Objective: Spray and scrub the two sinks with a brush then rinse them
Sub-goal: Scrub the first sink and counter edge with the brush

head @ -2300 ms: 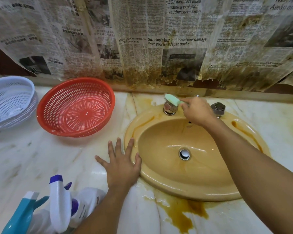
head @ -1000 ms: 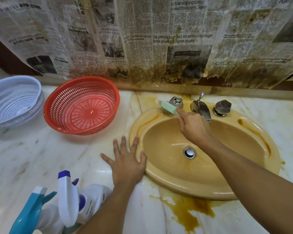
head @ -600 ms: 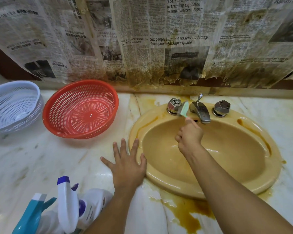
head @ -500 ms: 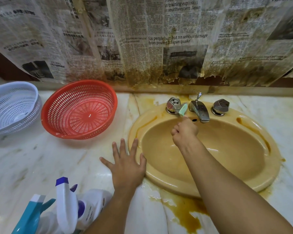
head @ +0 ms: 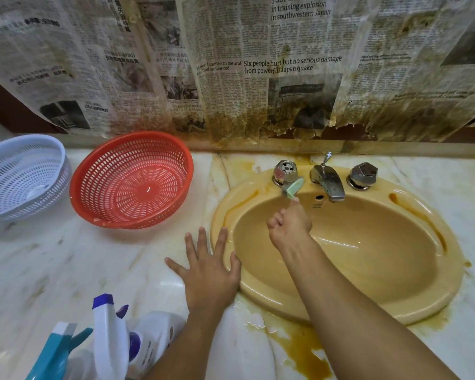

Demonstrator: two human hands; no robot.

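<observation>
right hand swung brush rightward, beside chrome tap handle.

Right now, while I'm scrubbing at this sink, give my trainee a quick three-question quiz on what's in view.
1. The right hand holds a green brush. The brush head is nearest to: A) the left tap handle, B) the right tap handle, C) the white basket.
2. True or false: the left hand grips a spray bottle.
3. What colour is the basket closest to the sink?

Key:
1. A.
2. False. It lies flat on the countertop at the sink's rim.
3. Red. It is the red basket.
</observation>
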